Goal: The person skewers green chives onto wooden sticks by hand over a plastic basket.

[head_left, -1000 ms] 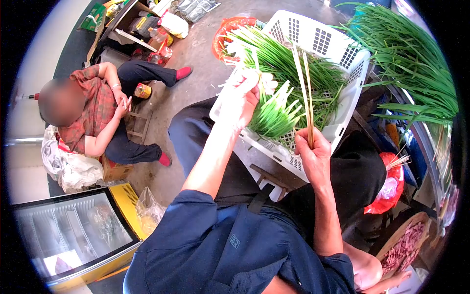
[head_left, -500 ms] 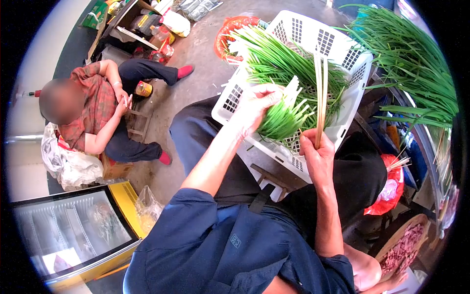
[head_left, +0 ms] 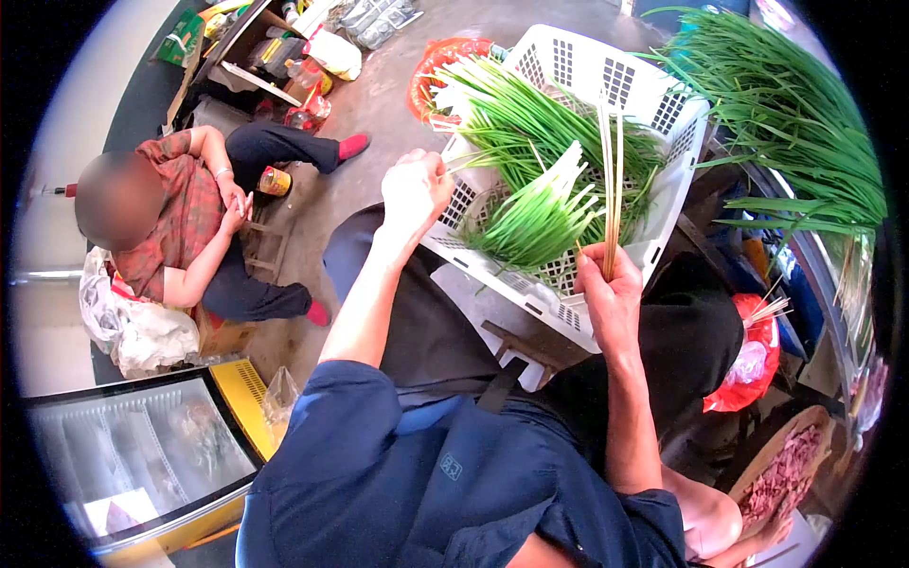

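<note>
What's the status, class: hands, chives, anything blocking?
Right hand gripping skewers. Left hand beside white basket, grip unclear. Chives in basket. Skewers partly block view of chives.

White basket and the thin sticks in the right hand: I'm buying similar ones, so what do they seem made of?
The basket looks like moulded plastic, smooth with a slight sheen: its white walls carry regular square holes. The sticks look like bamboo or wood, seemingly unpainted: straight, slender and straw-coloured.

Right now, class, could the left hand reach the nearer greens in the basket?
Probably yes: the left hand is beside the open-topped basket, nothing seems to block the nearer greens, and the right hand holds its sticks on their other side.
</note>
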A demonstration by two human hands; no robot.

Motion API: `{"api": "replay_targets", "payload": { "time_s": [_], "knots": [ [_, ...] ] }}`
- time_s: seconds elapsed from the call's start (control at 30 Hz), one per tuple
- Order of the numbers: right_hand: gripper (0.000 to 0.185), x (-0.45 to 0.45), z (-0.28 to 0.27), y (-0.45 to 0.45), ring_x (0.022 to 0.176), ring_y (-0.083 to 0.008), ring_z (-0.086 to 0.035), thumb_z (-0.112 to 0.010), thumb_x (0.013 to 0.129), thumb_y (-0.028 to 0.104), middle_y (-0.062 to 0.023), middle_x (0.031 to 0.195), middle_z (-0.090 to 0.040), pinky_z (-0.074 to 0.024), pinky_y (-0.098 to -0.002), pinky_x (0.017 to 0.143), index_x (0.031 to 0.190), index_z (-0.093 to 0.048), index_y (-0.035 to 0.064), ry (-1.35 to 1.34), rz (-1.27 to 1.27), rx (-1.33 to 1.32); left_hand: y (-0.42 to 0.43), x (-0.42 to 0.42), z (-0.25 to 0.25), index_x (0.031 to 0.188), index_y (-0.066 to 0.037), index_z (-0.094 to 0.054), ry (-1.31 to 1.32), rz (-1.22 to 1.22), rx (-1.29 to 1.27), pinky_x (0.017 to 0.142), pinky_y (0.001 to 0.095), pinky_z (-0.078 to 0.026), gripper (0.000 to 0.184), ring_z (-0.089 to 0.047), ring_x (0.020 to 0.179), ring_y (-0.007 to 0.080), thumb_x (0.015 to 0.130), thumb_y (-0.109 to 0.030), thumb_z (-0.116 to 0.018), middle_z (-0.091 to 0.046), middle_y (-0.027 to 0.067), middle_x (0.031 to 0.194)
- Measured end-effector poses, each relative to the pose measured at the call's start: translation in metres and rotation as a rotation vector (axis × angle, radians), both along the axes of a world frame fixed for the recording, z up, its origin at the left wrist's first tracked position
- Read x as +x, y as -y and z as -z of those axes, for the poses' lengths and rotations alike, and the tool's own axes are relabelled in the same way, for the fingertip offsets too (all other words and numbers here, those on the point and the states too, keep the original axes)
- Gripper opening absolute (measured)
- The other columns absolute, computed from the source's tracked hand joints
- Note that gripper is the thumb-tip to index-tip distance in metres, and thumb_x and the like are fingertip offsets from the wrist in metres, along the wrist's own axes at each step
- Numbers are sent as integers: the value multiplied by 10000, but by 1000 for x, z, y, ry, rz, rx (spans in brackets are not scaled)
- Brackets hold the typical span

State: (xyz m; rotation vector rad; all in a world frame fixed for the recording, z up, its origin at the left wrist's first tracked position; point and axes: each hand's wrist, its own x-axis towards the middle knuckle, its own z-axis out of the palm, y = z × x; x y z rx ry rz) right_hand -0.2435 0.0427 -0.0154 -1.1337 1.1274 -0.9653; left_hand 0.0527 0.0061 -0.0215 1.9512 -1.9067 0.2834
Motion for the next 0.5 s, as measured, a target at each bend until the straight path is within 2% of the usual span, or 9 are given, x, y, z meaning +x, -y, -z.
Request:
{"api": "replay_targets", "payload": {
  "time_s": [0.03,0.1,0.13,0.2,0.23,0.27,0.33,0.5],
  "knots": [
    [76,0,0,0,569,-56,-483,-585,894,77,24,635,-525,-400,-220,520,855,-589,13,15,6,8,0,-4,-6,720,-59,-601,-2,1,-1,627,348,-472,52,-601,684,244,749,-94,-626,-598,84,700],
    [75,0,-1,0,568,-57,-483,-584,894,76,23,633,-526,-399,-222,518,856,-589,12,4,2,12,-1,-9,-19,778,-47,-628,-944,13,52,652,286,-476,34,-586,686,151,809,-60,-625,-628,32,754],
    [74,0,-1,0,568,-57,-482,-583,894,74,21,631,-526,-398,-223,516,857,-588,11,-5,-3,15,1,-7,-24,831,-11,-652,-1238,41,6,683,235,-463,60,-560,741,68,810,-47,-695,-633,8,806],
    [74,1,-2,0,568,-58,-481,-583,895,75,19,631,-528,-398,-224,516,859,-588,10,-3,-6,15,8,-10,-33,839,-22,-606,-1456,217,-209,747,304,-498,11,-603,762,149,849,-23,-609,-639,67,846],
    [74,2,-2,0,567,-58,-481,-583,895,75,17,630,-529,-397,-225,515,862,-587,8,-2,-4,16,11,-16,-44,866,-16,-582,-1564,267,-289,776,347,-517,16,-615,752,190,866,-20,-566,-641,98,863],
    [74,2,-3,0,567,-58,-481,-583,895,75,17,630,-529,-397,-225,515,862,-587,8,-2,-5,14,15,-16,-51,866,-16,-582,-1563,268,-291,776,347,-517,16,-615,752,190,866,-20,-566,-641,98,863],
    [78,2,-3,0,570,-58,-482,-585,896,77,17,631,-531,-397,-225,519,863,-586,7,-22,-17,23,23,-18,-61,891,-23,-562,-1732,288,-475,795,403,-529,40,-616,730,231,895,-60,-547,-630,101,829],
    [82,1,-7,0,578,-55,-485,-592,898,83,18,639,-535,-396,-221,524,866,-589,8,-21,-26,15,34,-22,-79,996,-30,-565,-1620,348,-559,690,399,-523,118,-566,657,205,952,-135,-535,-556,65,733]
  ]
}}
